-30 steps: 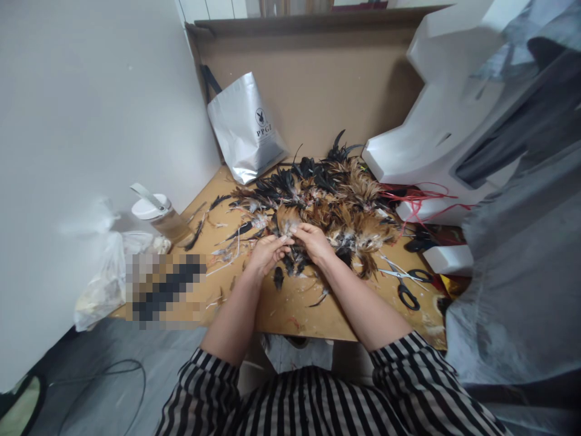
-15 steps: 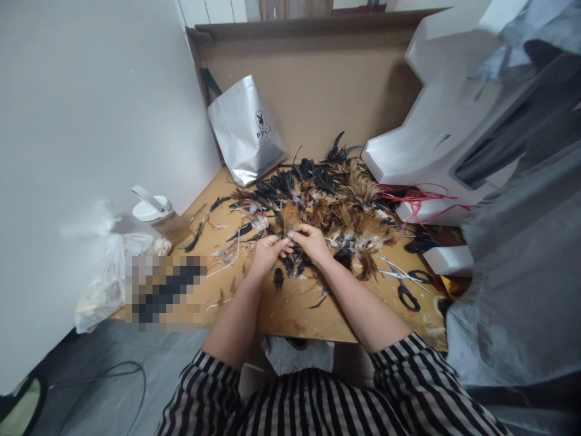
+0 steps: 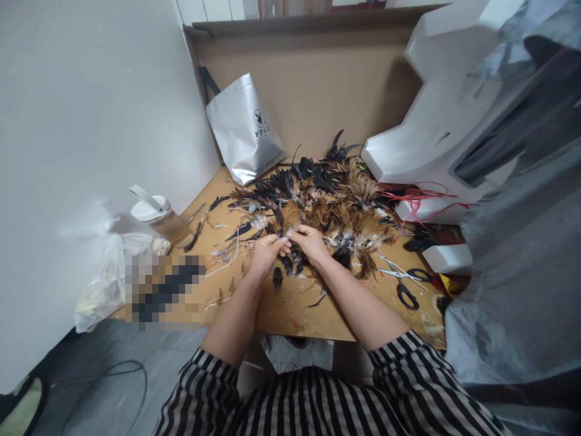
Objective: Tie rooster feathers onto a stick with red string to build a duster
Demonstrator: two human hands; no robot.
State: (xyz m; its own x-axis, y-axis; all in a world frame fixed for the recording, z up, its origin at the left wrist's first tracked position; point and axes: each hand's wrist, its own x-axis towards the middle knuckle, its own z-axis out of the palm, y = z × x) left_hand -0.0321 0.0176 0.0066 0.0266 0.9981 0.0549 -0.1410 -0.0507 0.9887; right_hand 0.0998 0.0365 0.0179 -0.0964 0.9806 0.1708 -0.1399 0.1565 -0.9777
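My left hand (image 3: pixel 267 251) and my right hand (image 3: pixel 311 243) meet at the near side of a heap of feathers. Between their fingertips they pinch a small bunch of feathers (image 3: pixel 289 215), brown with a dark feather at its left, tips pointing away from me. The quill ends are hidden by my fingers. Beyond and to the right lie brown feathers (image 3: pixel 358 230), and black feathers (image 3: pixel 313 172) lie farther back. A single small dark feather (image 3: pixel 277 278) rests on the wooden table (image 3: pixel 299 315) in front of my hands.
Black-handled scissors (image 3: pixel 403 284) lie open at the right, near red string (image 3: pixel 415 203) and a white foam piece (image 3: pixel 399 145). A silver bag (image 3: pixel 240 133) leans at the back against cardboard (image 3: pixel 318 91). At the left stand a lidded drink cup (image 3: pixel 166 221) and a plastic bag (image 3: pixel 102 284).
A dark feather now stands out more at the left of the bunch between my fingers. Both hands stay in nearly the same place.
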